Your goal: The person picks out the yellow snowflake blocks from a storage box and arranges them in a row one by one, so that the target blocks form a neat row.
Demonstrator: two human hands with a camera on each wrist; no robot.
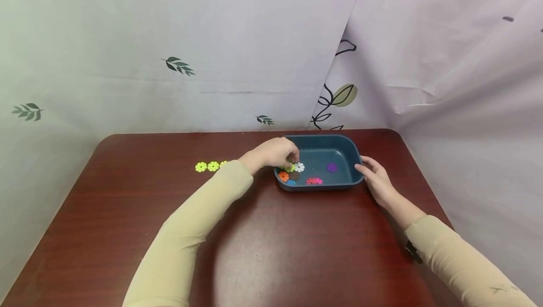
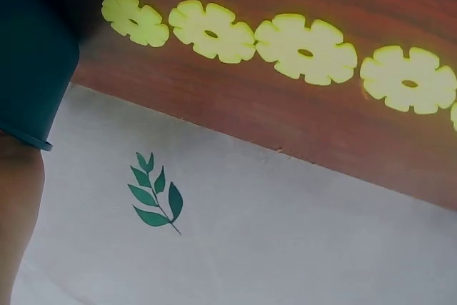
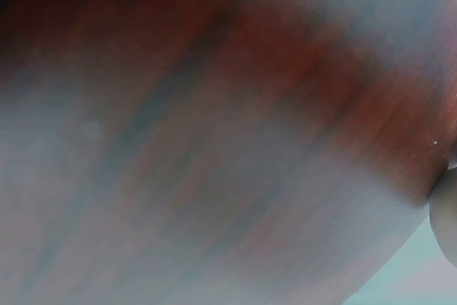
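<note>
A dark blue-green plastic basin (image 1: 326, 186) stands near the table's back edge, with small flower-shaped plastic discs inside. My left hand (image 1: 277, 151) reaches over its left wall, fingers bent down at a yellow-green disc (image 1: 290, 168). Whether they pinch it is hidden. Close by lie a white disc (image 1: 300, 167), an orange disc (image 1: 283, 176), a brown disc and a blue one. Pink discs (image 1: 315, 181) and a purple disc (image 1: 331, 168) lie farther right. My right hand (image 1: 379, 182) grips the basin's right end, thumb at the rim.
Left of the basin, several yellow discs (image 2: 305, 49) form a row on the red-brown table (image 1: 263, 241), partly behind my left arm in the head view. Pale cloth with leaf prints (image 1: 178, 65) hangs behind the table. The right wrist view is mostly blurred.
</note>
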